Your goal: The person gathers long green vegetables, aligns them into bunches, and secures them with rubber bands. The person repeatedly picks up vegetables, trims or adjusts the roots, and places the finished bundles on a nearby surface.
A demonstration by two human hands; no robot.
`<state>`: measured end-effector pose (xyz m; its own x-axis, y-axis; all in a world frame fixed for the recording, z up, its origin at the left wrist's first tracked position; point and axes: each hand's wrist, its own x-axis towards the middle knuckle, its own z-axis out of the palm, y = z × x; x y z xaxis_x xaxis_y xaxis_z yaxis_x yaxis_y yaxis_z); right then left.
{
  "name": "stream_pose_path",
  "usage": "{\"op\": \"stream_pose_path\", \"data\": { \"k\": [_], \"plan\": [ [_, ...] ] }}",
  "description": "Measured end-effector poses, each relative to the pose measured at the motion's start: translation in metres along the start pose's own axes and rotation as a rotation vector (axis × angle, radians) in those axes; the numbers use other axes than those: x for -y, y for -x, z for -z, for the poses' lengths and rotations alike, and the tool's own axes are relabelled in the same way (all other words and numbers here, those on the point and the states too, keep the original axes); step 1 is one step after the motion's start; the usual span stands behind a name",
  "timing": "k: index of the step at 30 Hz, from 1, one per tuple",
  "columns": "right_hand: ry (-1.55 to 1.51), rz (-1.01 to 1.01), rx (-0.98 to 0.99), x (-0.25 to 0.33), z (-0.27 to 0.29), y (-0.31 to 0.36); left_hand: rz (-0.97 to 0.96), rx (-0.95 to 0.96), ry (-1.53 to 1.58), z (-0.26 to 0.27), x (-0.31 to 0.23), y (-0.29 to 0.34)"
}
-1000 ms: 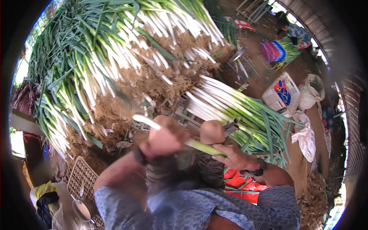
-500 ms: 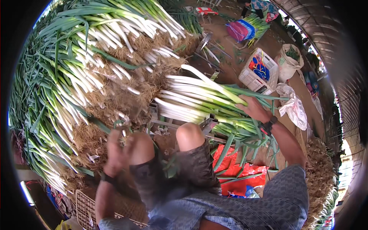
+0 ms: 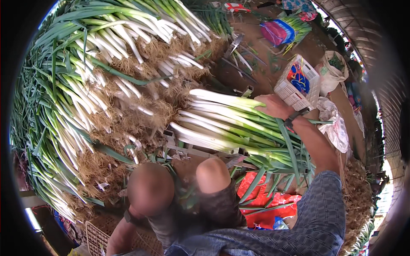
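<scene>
A pile of trimmed leeks [image 3: 222, 121], white ends to the left and green leaves to the right, lies across a low metal stand [image 3: 183, 149] in front of my knees. My right hand [image 3: 275, 106], a dark band at its wrist, is closed on the top leek [image 3: 226, 98] where white turns green. That leek lies along the far side of the pile. My left hand [image 3: 133, 210] is low beside my left knee, mostly hidden behind a blurred patch; its fingers cannot be made out. Untrimmed leeks [image 3: 85, 94] with brown roots are heaped at the left.
A white plastic crate [image 3: 299, 96] with blue and red ties stands at the right, near white sacks [image 3: 333, 77]. Red plastic sheeting [image 3: 273, 205] lies under the leaves. A woven basket [image 3: 96, 234] is at lower left. Far off sits a bundle in pink and blue wrapping [image 3: 278, 33].
My right hand has lowered the top leek from a slant onto the pile, moving slightly left and away from me. My left hand has drawn back toward my left knee.
</scene>
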<state>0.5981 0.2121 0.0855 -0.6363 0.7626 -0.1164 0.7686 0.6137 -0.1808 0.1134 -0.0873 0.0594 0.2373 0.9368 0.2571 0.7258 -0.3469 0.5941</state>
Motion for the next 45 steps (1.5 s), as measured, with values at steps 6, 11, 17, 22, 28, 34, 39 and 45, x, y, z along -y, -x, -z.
{"op": "stream_pose_path", "data": {
  "k": [6, 11, 17, 22, 28, 34, 39, 45],
  "plan": [
    [0.113, -0.117, -0.169, -0.033, -0.083, -0.022, 0.009, -0.006, 0.036, -0.003, 0.005, -0.005],
    [0.128, -0.095, -0.241, -0.030, -0.106, -0.026, 0.032, -0.013, 0.096, 0.002, 0.009, -0.005],
    [0.062, -0.163, -0.246, -0.031, -0.105, -0.018, 0.031, 0.024, 0.162, -0.001, 0.012, -0.011],
    [-0.032, -0.049, -0.261, -0.013, -0.126, -0.008, 0.059, 0.014, 0.171, -0.004, 0.007, -0.005],
    [0.077, -0.158, -0.331, 0.000, -0.141, -0.012, 0.060, -0.008, 0.183, -0.007, 0.011, 0.005],
    [-0.274, -0.233, -0.300, 0.002, -0.140, -0.011, 0.045, 0.024, 0.184, -0.001, 0.020, 0.007],
    [-0.190, -0.217, -0.276, -0.005, -0.137, -0.016, 0.035, 0.003, 0.170, -0.003, 0.018, 0.001],
    [0.109, -0.161, -0.483, 0.008, -0.135, -0.020, 0.051, -0.014, 0.155, -0.007, 0.016, 0.001]
  ]
}}
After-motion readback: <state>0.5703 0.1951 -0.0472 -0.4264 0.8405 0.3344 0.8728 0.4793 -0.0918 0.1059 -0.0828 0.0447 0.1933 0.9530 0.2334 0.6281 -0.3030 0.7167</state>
